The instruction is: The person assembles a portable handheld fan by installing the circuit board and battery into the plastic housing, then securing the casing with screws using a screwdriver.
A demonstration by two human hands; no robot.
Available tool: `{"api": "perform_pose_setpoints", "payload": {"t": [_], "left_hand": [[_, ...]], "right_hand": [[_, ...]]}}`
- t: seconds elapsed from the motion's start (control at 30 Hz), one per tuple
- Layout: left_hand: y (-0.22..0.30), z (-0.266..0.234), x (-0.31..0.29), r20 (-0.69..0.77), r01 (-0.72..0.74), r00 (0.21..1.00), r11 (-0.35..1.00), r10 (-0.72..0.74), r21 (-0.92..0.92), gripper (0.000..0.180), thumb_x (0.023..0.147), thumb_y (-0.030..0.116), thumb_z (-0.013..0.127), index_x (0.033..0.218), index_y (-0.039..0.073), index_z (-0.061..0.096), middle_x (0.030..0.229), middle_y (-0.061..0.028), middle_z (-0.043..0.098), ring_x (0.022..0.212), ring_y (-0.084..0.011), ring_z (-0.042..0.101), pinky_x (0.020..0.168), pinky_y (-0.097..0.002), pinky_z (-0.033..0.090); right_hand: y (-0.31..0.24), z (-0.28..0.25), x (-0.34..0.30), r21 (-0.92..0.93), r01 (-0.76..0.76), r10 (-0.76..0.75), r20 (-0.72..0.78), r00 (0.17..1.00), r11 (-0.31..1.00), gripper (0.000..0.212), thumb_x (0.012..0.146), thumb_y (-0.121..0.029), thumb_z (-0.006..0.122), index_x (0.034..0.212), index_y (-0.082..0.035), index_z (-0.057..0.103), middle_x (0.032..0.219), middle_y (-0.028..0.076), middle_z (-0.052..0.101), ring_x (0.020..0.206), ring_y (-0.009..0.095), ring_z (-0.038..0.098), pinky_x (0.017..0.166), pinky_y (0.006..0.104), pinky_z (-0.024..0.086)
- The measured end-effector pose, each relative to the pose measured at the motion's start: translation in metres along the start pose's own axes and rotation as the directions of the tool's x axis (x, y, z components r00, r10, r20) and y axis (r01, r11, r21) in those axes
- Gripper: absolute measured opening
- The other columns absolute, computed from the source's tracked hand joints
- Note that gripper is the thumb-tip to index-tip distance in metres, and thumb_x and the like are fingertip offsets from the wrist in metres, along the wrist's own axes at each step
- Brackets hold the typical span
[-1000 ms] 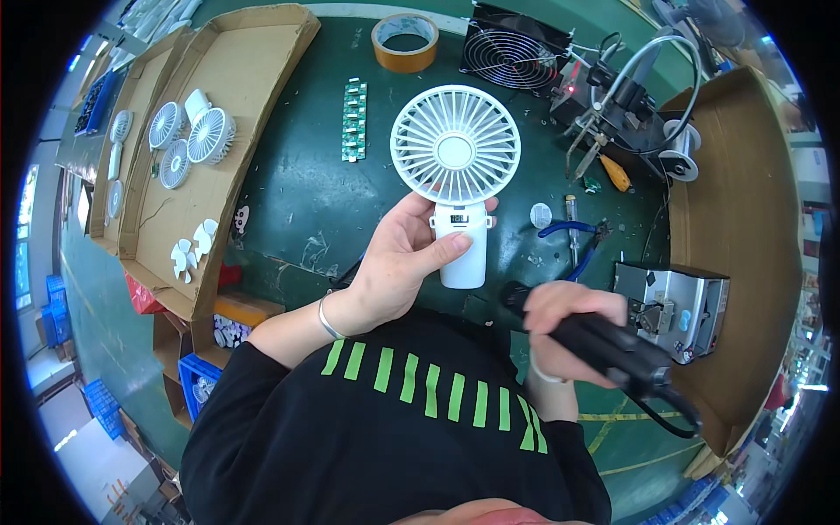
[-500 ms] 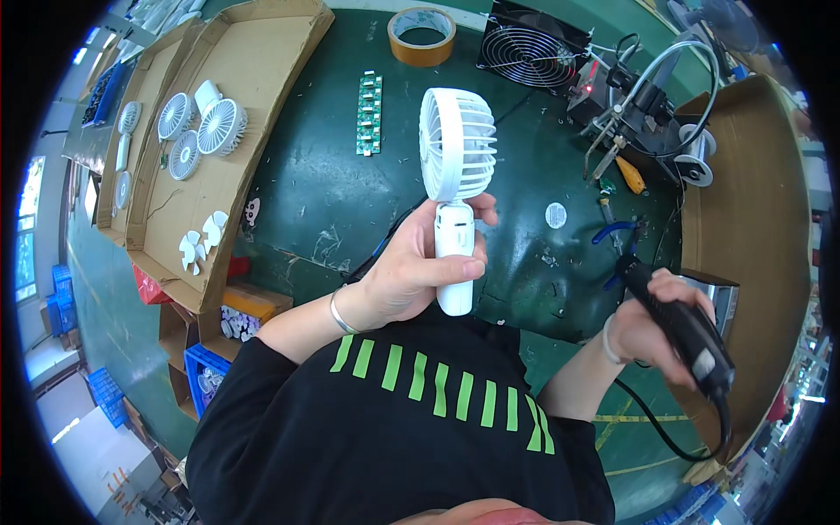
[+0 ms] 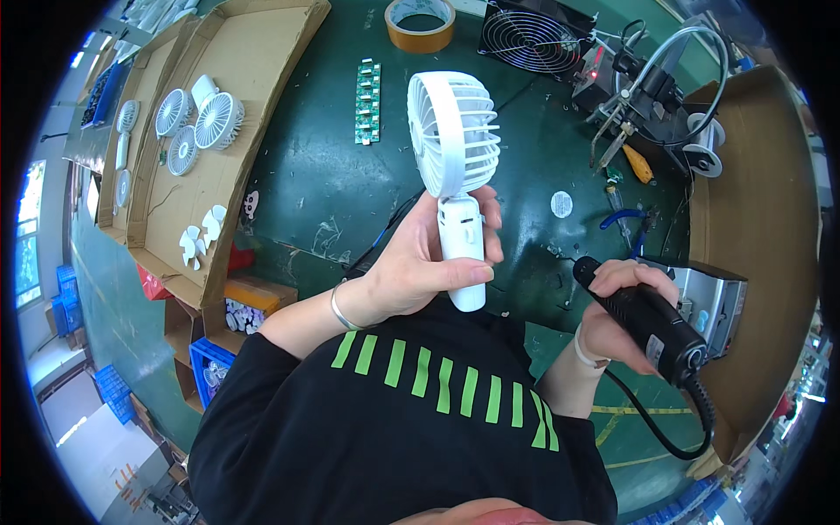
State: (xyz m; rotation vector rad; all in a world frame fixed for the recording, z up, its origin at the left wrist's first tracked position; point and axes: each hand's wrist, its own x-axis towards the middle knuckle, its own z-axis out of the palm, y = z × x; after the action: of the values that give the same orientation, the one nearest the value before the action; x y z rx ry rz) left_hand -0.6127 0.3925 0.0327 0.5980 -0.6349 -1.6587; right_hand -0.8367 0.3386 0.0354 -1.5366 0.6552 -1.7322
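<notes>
My left hand (image 3: 404,273) is closed round the handle of a white handheld fan (image 3: 449,131), with the thumb across its front. The fan stands upright over the bench, its caged head turned partly sideways; a small slotted opening shows at the top of the handle. In my right hand (image 3: 604,337) is a black corded electric screwdriver (image 3: 647,322), gripped round its body. Its tip points up and left toward the fan but stays apart from it. From its rear end the cable curls down and back to the left.
Left, a cardboard tray (image 3: 262,96) holds fan heads and loose blades. Beyond my hands lie a green circuit-board strip (image 3: 368,101), a tape roll (image 3: 420,37) and a black cooling fan (image 3: 534,39). A soldering stand (image 3: 626,114), blue-handled pliers (image 3: 623,217) and a metal box (image 3: 722,306) are right.
The electric screwdriver has come left and up toward the fan, in my right hand. The fan has tilted slightly, and the view has shifted a little.
</notes>
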Motion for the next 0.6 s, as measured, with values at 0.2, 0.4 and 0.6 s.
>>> {"api": "perform_pose_setpoints", "payload": {"t": [0.2, 0.4, 0.6], "left_hand": [[-0.003, -0.004, 0.001, 0.094, 0.008, 0.996, 1.000, -0.005, -0.028, 0.067, 0.076, 0.000, 0.074, 0.131, 0.005, 0.036, 0.111, -0.0094, 0.053, 0.102, -0.0187, 0.061, 0.090, -0.0341, 0.051], [0.009, 0.006, -0.001, -0.016, 0.063, 0.998, 0.998, -0.063, 0.026, 0.074, 0.076, 0.006, 0.077, 0.134, 0.005, 0.031, 0.112, -0.0169, 0.061, 0.101, -0.0239, 0.065, 0.092, -0.0375, 0.053], [-0.010, 0.007, 0.001, -0.254, -0.023, 0.964, 0.975, 0.081, 0.223, 0.064, 0.083, 0.004, 0.072, 0.133, 0.005, 0.032, 0.099, -0.0057, 0.062, 0.091, -0.0129, 0.062, 0.082, -0.0291, 0.051]], "right_hand": [[0.003, 0.002, 0.003, 0.016, 0.001, -0.001, 0.046, 0.999, 1.000, 0.099, 0.074, -0.089, 0.035, 0.106, 0.004, 0.050, 0.064, 0.010, 0.058, 0.051, 0.018, 0.054, 0.048, 0.0280, 0.045], [0.004, 0.001, 0.000, 0.077, -0.015, 0.009, 0.072, 0.997, 0.997, 0.098, 0.072, -0.088, 0.041, 0.106, 0.004, 0.050, 0.064, 0.010, 0.057, 0.052, 0.018, 0.054, 0.047, 0.0265, 0.042], [0.001, 0.002, 0.001, 0.059, -0.030, 0.025, 0.076, 0.997, 0.998, 0.096, 0.076, -0.087, 0.037, 0.104, 0.004, 0.050, 0.062, 0.010, 0.056, 0.051, 0.018, 0.053, 0.046, 0.0276, 0.042]]}}
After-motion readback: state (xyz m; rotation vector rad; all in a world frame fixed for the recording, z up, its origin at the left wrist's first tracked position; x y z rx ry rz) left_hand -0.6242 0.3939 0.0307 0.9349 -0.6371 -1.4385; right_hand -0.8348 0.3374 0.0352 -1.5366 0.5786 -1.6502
